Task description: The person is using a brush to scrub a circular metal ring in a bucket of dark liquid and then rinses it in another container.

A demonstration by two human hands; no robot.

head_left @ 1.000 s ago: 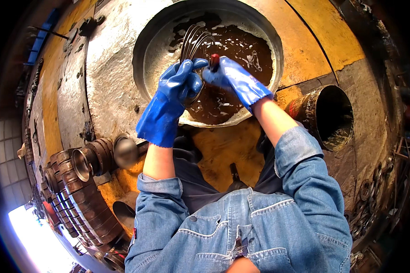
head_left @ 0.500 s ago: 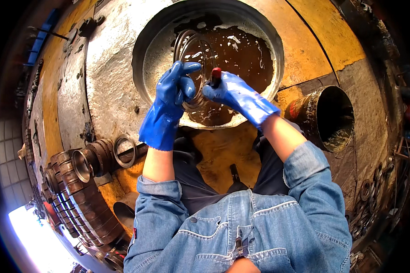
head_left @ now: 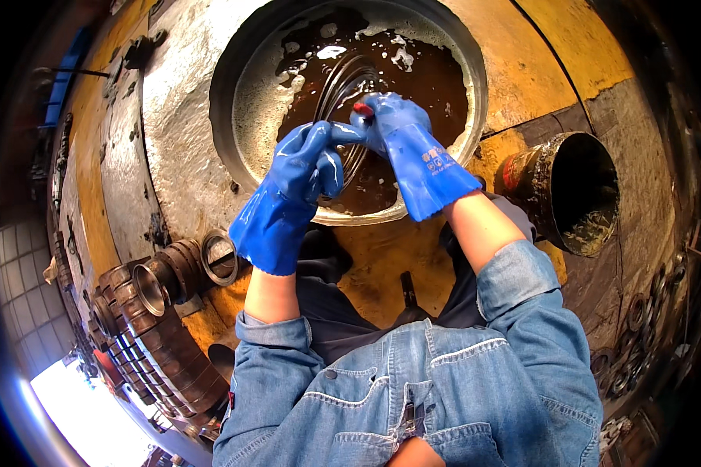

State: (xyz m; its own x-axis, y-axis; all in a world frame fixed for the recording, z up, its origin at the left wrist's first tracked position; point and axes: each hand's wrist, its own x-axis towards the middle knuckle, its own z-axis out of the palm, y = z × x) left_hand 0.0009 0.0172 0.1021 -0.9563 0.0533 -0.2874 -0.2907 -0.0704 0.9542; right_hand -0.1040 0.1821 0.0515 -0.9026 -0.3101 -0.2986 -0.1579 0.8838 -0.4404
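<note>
The rings [head_left: 335, 84] are gripped in the left hand [head_left: 308, 161], above the dark liquid [head_left: 424, 97] in the basin [head_left: 223, 101]. Half a second ago they were fanned into a wide, open loop; now they are bunched and seen more edge-on. A red handle [head_left: 363, 109] is clasped in the right hand [head_left: 397, 124] — its end, upright before, is now tipped toward the left. Whether the rings are touched by it cannot be told, its far end being hidden.
</note>
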